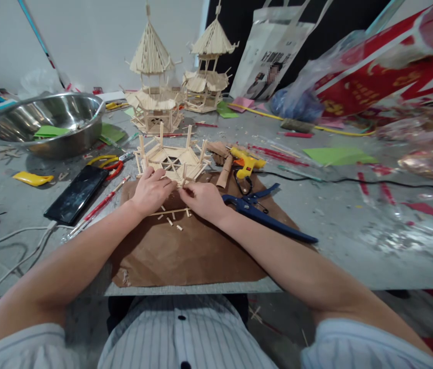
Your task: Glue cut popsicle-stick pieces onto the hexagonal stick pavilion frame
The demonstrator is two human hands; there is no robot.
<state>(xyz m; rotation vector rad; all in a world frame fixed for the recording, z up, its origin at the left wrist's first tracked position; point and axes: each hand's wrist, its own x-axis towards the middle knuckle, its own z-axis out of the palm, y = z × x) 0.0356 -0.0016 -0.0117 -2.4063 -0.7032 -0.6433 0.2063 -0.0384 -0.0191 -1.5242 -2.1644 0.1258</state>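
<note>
A hexagonal frame of thin wooden sticks (191, 156), with upright posts at its corners, stands at the far edge of a brown sheet (185, 256). My left hand (152, 190) lies on the frame's near-left rim, fingers curled over and gripping it. At the near edge, my right hand (203, 201) has its thumb and finger pinched together at the foot of a short post; what lies between the fingertips is mostly hidden. Just below the hands are a longer wooden stick (170, 212) and several short cut pieces (179, 227).
Blue-handled cutters (270, 218) and a yellow glue gun (246, 163) lie right. Left are a black phone (77, 195), orange-handled pliers (114, 170) and a steel bowl (62, 141). Two stick pagodas (155, 100) stand behind. A black cable (339, 180) crosses the table rightward.
</note>
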